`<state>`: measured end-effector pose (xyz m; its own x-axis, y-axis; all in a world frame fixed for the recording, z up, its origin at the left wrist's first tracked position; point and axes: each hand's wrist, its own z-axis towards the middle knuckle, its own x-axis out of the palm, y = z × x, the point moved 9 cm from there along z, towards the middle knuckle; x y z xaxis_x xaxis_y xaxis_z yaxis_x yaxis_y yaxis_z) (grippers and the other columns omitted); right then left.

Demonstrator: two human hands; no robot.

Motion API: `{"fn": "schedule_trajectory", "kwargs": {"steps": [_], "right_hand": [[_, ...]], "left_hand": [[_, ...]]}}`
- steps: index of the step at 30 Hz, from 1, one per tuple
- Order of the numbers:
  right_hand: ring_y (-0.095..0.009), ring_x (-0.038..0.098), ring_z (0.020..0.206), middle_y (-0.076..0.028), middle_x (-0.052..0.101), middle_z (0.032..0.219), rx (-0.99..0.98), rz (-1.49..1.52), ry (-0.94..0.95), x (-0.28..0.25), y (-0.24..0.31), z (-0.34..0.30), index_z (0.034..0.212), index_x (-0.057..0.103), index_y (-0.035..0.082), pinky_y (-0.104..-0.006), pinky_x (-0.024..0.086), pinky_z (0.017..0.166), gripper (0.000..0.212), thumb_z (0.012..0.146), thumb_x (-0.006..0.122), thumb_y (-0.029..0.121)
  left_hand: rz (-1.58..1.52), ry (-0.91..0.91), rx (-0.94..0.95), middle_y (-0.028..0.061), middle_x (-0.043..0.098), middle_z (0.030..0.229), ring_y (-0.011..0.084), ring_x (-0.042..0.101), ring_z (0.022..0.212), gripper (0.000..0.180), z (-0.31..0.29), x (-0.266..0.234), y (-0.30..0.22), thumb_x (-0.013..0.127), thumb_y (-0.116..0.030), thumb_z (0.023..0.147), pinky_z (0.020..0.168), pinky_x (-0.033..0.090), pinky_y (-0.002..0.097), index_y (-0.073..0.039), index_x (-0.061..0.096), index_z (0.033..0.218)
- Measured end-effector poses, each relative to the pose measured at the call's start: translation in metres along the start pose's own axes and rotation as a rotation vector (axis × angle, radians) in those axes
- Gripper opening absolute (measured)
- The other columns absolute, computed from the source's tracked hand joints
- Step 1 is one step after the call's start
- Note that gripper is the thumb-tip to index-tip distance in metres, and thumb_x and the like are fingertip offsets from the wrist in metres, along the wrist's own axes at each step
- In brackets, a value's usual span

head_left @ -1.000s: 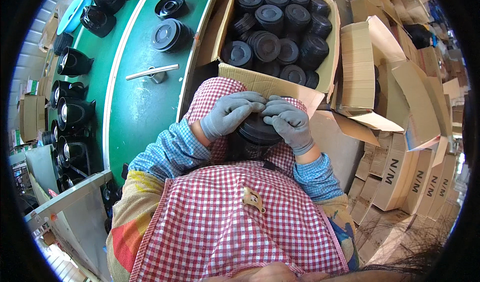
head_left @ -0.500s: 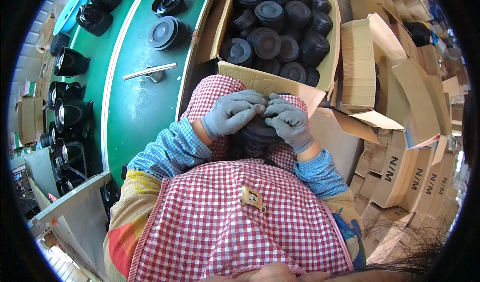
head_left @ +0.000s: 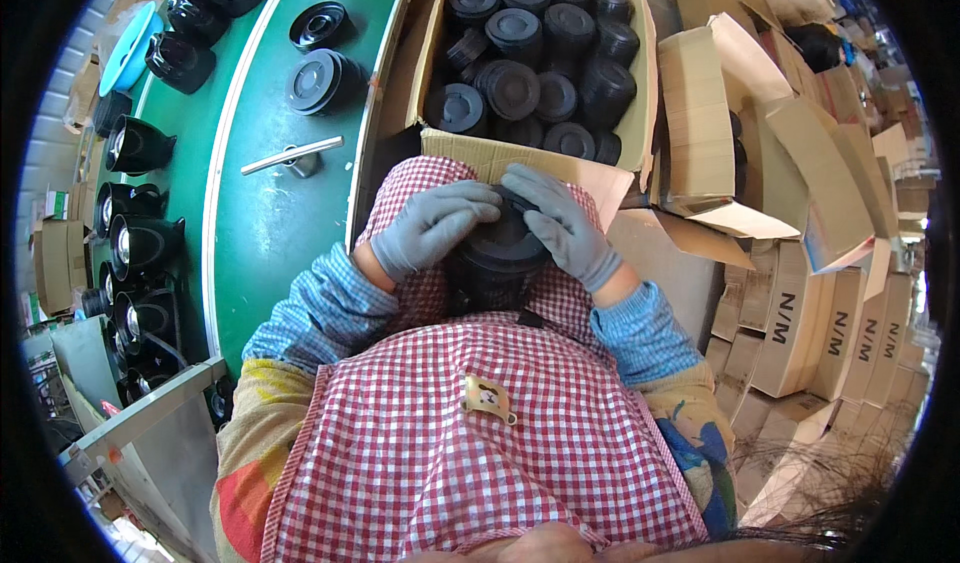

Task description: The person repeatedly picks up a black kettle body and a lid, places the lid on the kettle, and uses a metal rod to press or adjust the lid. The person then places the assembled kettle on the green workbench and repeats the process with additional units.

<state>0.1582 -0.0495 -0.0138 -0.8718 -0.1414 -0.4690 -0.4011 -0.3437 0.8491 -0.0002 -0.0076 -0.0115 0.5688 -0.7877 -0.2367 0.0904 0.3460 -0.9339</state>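
Between my knees stands a stack of black round plastic lids [head_left: 497, 246], held in my lap against the checked apron. My left hand [head_left: 432, 229], in a grey glove, curls over the left side of the top lid with fingers pressed together. On the far right side of the same lid, my gloved right hand [head_left: 566, 225] bends its fingers over the rim, thumb lying on the near face. The lid's far edge is partly covered by my fingers. Just beyond my hands is an open cardboard box [head_left: 643, 93] holding many similar black lids in stacks [head_left: 515, 31].
To the left runs a green worktable [head_left: 285, 228] with a metal T-shaped tool [head_left: 293, 156], a lid stack [head_left: 322, 81] and a single black ring-shaped part [head_left: 318, 26]. Black pots [head_left: 143, 245] line its far side. Open cartons [head_left: 700, 123] stand at the right.
My hands have moved apart over the lid stack. My right hand's fingers have straightened and reached farther over the far rim. The whole view has shifted slightly.
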Motion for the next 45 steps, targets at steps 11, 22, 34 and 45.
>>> {"fn": "schedule_trajectory", "kwargs": {"steps": [11, 22, 34, 45], "right_hand": [[-0.028, 0.054, 0.131, -0.010, 0.064, 0.138, 0.057, -0.044, 0.123, 0.011, -0.036, 0.001, 0.133, 0.067, 0.011, -0.0432, 0.036, 0.115, 0.035, 0.103, 0.050, 0.016], [-0.039, 0.051, 0.136, -0.019, 0.058, 0.142, -0.041, 0.005, -0.041, 0.013, 0.013, -0.011, 0.141, 0.058, 0.004, -0.0452, 0.036, 0.117, 0.047, 0.105, 0.053, 0.032], [-0.042, 0.032, 0.148, -0.024, 0.037, 0.158, -0.129, -0.287, 0.215, 0.011, 0.040, -0.007, 0.155, 0.039, 0.003, -0.0514, 0.023, 0.123, 0.085, 0.097, 0.048, 0.065], [-0.038, 0.021, 0.153, -0.017, 0.030, 0.165, -0.475, -0.373, 0.368, 0.033, 0.077, 0.018, 0.152, 0.047, 0.013, -0.0601, 0.006, 0.123, 0.088, 0.083, 0.067, 0.064]], "left_hand": [[0.578, -0.046, -0.078, 0.0233, 0.064, 0.131, 0.0413, 0.054, 0.132, 0.035, -0.016, 0.029, -0.050, 0.054, -0.020, 0.099, 0.114, 0.041, 0.0475, 0.001, 0.068, 0.123], [0.023, -0.045, -0.069, 0.0236, 0.061, 0.136, 0.0378, 0.055, 0.132, 0.038, 0.001, 0.016, 0.003, 0.045, -0.021, 0.106, 0.115, 0.038, 0.0444, 0.005, 0.066, 0.123], [0.222, 0.427, -0.070, 0.0174, 0.052, 0.147, 0.0270, 0.052, 0.136, 0.048, 0.028, 0.013, 0.048, 0.053, -0.014, 0.104, 0.114, 0.042, 0.0400, 0.000, 0.045, 0.149], [-0.135, 0.395, -0.799, 0.0155, 0.062, 0.138, 0.0294, 0.059, 0.128, 0.047, 0.078, 0.031, 0.056, 0.055, -0.037, 0.103, 0.110, 0.044, 0.0455, -0.008, 0.058, 0.139]]}}
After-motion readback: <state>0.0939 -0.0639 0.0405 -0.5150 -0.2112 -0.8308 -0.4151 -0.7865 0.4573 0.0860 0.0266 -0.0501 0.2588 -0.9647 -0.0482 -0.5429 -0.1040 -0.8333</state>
